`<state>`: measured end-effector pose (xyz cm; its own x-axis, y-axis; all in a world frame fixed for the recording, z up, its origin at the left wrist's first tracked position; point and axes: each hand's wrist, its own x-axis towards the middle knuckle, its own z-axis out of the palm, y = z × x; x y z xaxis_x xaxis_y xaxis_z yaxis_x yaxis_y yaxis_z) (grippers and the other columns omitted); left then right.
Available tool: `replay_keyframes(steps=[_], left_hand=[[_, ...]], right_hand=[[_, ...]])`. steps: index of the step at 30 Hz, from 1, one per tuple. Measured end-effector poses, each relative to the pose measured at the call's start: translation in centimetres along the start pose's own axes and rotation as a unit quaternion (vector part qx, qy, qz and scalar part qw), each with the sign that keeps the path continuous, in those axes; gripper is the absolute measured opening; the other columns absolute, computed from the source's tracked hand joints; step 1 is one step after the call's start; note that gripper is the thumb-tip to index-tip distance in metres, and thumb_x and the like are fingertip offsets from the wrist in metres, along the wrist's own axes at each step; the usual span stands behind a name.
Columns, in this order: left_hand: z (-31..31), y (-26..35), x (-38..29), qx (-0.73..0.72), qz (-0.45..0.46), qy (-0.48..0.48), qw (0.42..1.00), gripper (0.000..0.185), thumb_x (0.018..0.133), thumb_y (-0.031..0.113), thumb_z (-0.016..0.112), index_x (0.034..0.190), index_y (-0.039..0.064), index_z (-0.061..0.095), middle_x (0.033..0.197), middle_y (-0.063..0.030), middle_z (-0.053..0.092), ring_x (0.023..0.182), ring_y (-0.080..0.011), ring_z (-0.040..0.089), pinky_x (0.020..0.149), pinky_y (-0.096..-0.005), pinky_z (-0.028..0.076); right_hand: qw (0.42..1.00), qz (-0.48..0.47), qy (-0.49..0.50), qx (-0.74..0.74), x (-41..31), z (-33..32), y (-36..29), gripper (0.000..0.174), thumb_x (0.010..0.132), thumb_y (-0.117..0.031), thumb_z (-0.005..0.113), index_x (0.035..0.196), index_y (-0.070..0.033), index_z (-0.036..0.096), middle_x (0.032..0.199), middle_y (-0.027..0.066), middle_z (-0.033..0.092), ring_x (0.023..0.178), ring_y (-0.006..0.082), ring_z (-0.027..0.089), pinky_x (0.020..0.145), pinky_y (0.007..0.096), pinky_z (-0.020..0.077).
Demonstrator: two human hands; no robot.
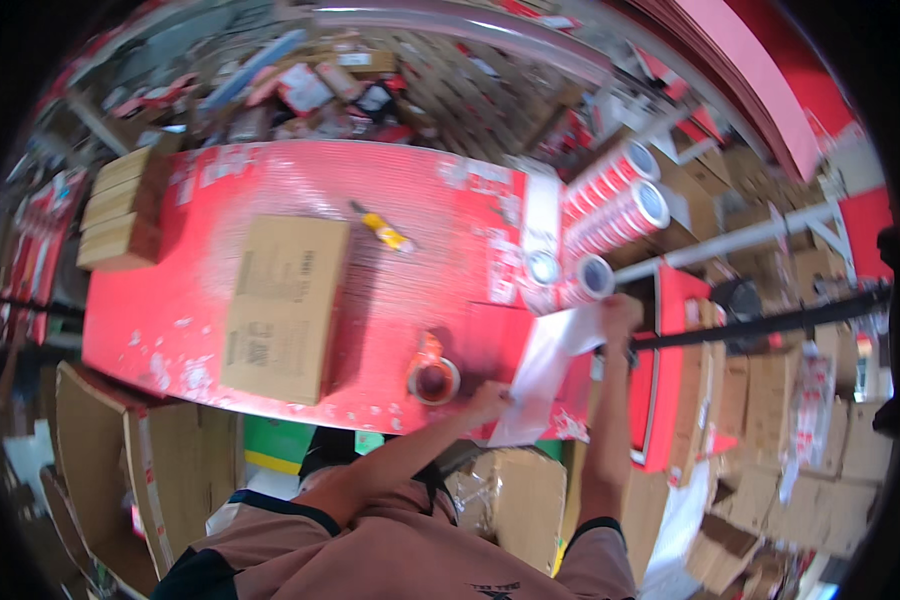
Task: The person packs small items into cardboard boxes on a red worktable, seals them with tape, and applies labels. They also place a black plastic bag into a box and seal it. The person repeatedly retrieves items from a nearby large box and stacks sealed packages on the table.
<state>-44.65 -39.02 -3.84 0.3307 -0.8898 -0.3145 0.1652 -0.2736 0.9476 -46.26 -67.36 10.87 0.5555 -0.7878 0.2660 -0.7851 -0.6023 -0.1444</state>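
Observation:
My left hand (489,401) grips the near edge of a translucent white sheet (534,375), perhaps plastic film or a bag. The far end of that sheet is in my right hand (621,316), which is blurred at the table's right edge. Left of my left hand lies an orange tape dispenser (429,346) with a roll of tape. A closed cardboard carton (285,307) with printing rests on the red table (420,277). Beyond it is a yellow utility knife (382,227).
Stacked rolls of tape (615,210) stand at the table's right side. Small cartons (124,210) sit at its left end. An open cardboard box (97,450) is below on the left. A dark bar (765,322) projects on the right.

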Motion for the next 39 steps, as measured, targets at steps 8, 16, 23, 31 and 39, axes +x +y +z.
replay_keyframes(steps=[8,16,23,31,39], left_hand=[[-13.7,3.6,-16.6,-0.056,0.066,-0.097,0.992,0.046,0.102,0.035,0.058,0.131,-0.001,0.059,0.124,-0.0137,0.067,0.117,-0.0220,0.062,0.103,-0.0357,0.047],[-38.0,8.3,-35.4,-0.108,0.024,0.206,0.972,0.020,0.105,0.014,0.053,0.108,-0.002,0.065,0.101,-0.0069,0.067,0.096,-0.0156,0.064,0.091,-0.0331,0.053],[-44.5,5.0,-35.0,-0.212,0.056,0.363,0.906,0.020,0.103,0.019,0.056,0.107,0.002,0.065,0.099,-0.0052,0.068,0.092,-0.0161,0.066,0.087,-0.0328,0.053],[-47.7,0.5,-30.3,-0.170,-0.102,0.372,0.907,0.034,0.104,0.032,0.054,0.123,0.004,0.061,0.121,-0.0056,0.061,0.117,-0.0175,0.055,0.097,-0.0357,0.046],[-44.3,-0.3,-29.6,-0.090,0.062,0.209,0.972,0.065,0.102,0.021,0.057,0.156,0.005,0.025,0.145,-0.0180,0.046,0.134,-0.0267,0.045,0.108,-0.0411,0.041]], right_hand=[[0.894,-0.155,0.151,0.392,-1.4,-4.4,-28.7,0.021,0.098,-0.015,0.055,0.115,-0.003,0.060,0.092,0.0148,0.068,0.086,0.0328,0.068,0.076,0.0427,0.0515],[0.869,-0.328,-0.265,0.258,-26.6,4.7,-52.4,0.075,0.096,-0.046,0.057,0.150,0.001,0.035,0.154,0.0304,0.035,0.148,0.0424,0.028,0.122,0.0541,0.0182],[0.933,-0.343,-0.108,-0.004,-14.4,9.8,-52.1,0.082,0.097,-0.053,0.052,0.151,0.007,0.033,0.157,0.0262,0.034,0.148,0.0394,0.027,0.123,0.0515,0.0162],[0.728,-0.351,-0.400,0.432,-30.8,2.5,-41.3,0.054,0.098,-0.034,0.059,0.140,-0.002,0.048,0.149,0.0192,0.047,0.141,0.0286,0.042,0.112,0.0475,0.0400],[0.630,0.290,-0.315,0.648,-29.3,4.2,-45.1,0.045,0.103,-0.028,0.059,0.137,-0.001,0.052,0.128,0.0067,0.062,0.114,0.0168,0.058,0.101,0.0341,0.0447]])
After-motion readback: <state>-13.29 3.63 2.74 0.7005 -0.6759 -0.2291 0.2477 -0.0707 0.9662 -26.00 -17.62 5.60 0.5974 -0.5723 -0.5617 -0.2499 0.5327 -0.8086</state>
